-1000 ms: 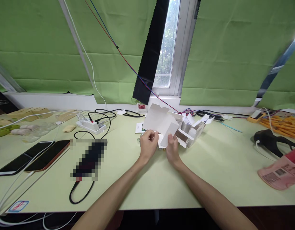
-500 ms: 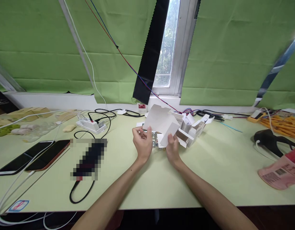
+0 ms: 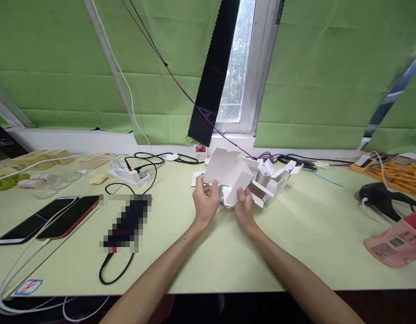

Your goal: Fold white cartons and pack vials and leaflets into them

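A small white cardboard box (image 3: pixel 223 165), partly unfolded with its flaps sticking out, is held up between both hands over the middle of the table. My left hand (image 3: pixel 206 201) pinches its left lower edge, fingers curled behind. On the right, my right hand (image 3: pixel 243 208) grips a folded flap with the thumb in front. Several small shiny, see-through pieces (image 3: pixel 222 203) show between the hands under the box; I cannot make out what they are. Just behind my right hand stand more opened white boxes (image 3: pixel 273 182).
A power strip (image 3: pixel 128 175) with black cables sits at the back left. Phones (image 3: pixel 68 218) lie on the left, with a pixelated dark device (image 3: pixel 128 222) nearer. At the right are a black scanner-like device (image 3: pixel 376 198), a pink package (image 3: pixel 393 243) and orange sticks (image 3: pixel 396 177).
My left hand has shifted slightly right along the box edge, closer to my right hand. My right hand and the box stay nearly in place.
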Available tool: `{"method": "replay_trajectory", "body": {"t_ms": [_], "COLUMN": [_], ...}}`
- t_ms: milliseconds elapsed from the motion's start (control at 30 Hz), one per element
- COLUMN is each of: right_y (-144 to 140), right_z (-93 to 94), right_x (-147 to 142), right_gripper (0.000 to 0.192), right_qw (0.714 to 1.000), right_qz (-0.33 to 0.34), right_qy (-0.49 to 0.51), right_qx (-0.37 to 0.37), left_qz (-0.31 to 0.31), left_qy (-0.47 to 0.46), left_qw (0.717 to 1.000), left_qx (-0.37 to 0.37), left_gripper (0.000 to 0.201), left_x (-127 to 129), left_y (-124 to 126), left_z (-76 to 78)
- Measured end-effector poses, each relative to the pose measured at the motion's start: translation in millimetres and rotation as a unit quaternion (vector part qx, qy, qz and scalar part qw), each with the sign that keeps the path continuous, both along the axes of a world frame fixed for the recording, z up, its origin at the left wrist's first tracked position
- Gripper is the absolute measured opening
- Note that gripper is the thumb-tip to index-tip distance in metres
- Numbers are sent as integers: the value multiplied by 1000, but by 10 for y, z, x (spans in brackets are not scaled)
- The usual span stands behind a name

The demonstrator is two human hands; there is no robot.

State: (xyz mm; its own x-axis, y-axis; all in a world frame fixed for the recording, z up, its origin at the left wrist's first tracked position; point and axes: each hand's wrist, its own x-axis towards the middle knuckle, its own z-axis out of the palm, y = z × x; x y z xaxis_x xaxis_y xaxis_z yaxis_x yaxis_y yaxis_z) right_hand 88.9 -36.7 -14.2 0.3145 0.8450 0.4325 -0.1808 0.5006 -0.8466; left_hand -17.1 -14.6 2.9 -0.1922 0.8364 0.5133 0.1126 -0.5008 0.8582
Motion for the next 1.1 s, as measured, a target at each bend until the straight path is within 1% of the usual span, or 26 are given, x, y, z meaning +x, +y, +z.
{"method": "replay_trajectory", "body": {"t_ms": [167, 433, 600, 800, 1100], "right_y": [2, 21, 16, 14, 14], "right_z": [11, -10, -8, -7, 0], "right_x": [0, 4, 4, 2, 3], "right_gripper": [55, 53, 56, 56, 55], "right_qw": [1000, 1000, 1000, 1000, 1000], "right_qz": [-13, 3, -1, -6, -4], "right_qy": [3, 29, 26, 25, 27], "right_qx": [-3, 6, -7, 0, -3], "left_qz": [14, 25, 40, 45, 30], "left_qy": [12, 46, 64, 68, 69], "left_qw": [1000, 997, 994, 993, 993], "left_qx": [19, 58, 81, 87, 88], "left_gripper": [22, 19, 18, 18, 18], "left_x": [11, 26, 32, 33, 47], "left_y": [-18, -55, -61, -67, -90], "left_z": [-4, -1, -20, -36, -23]}}
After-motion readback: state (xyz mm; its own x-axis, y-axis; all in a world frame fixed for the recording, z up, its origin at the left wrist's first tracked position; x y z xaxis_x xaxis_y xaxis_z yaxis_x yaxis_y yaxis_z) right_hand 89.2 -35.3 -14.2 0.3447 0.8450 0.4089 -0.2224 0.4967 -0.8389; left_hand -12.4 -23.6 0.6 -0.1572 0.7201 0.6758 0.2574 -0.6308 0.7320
